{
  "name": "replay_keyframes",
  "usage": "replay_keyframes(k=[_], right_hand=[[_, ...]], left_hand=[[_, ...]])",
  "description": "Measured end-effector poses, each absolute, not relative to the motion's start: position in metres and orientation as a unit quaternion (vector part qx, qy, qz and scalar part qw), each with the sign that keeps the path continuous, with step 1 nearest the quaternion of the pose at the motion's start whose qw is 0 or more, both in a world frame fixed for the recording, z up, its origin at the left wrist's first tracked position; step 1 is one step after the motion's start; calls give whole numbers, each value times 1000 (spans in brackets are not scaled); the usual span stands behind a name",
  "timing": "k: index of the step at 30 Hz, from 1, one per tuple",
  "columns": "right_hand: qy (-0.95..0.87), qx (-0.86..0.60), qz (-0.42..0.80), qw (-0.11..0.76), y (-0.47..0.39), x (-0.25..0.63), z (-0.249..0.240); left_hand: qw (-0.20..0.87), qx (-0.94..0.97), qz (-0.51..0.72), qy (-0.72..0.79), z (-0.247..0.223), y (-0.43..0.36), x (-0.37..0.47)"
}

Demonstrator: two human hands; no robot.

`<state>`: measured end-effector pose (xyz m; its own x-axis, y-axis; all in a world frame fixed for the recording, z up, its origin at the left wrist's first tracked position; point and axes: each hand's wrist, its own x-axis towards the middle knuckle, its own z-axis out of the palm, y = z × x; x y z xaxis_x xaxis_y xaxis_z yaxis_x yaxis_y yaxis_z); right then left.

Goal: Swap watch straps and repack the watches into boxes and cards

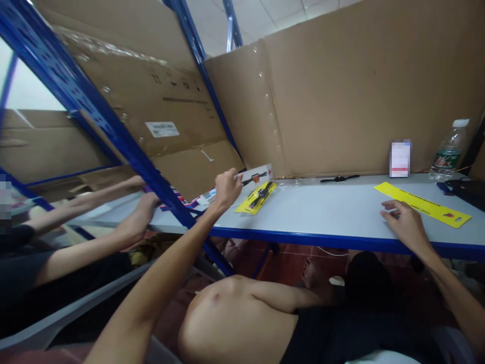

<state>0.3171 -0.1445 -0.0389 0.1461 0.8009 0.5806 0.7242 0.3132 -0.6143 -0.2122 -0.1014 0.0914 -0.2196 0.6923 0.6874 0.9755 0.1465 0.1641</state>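
My left hand [228, 188] is closed on the left end of a white printed strip package [259, 174] that shows a dark tool picture. Just below that package, a black tool [262, 194] lies on a yellow card [248, 206] on the grey table. On the right, my right hand [406, 222] has its fingers apart and holds nothing, beside the lower edge of a long yellow card [435, 206]. Another black tool [340, 178] lies near the back of the table, against the cardboard.
A phone [400, 161] leans upright at the back, with a water bottle [448, 154] and a dark pouch [468, 192] to its right. Blue shelf posts [109, 121] slant across the left. Beyond them, a co-worker's arms [113, 240] reach over the table [303, 215].
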Motion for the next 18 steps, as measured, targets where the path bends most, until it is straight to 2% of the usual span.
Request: replay_keyframes(k=[7, 15, 18], right_hand=[[-659, -593, 17, 463, -148, 316, -37], [-678, -583, -8, 448, -152, 314, -36], [-676, -587, -13, 445, -152, 312, -36]], left_hand=[[239, -592, -194, -745, 59, -71, -188], [98, -566, -124, -809, 45, -73, -191], [80, -574, -76, -811, 41, -75, -193]])
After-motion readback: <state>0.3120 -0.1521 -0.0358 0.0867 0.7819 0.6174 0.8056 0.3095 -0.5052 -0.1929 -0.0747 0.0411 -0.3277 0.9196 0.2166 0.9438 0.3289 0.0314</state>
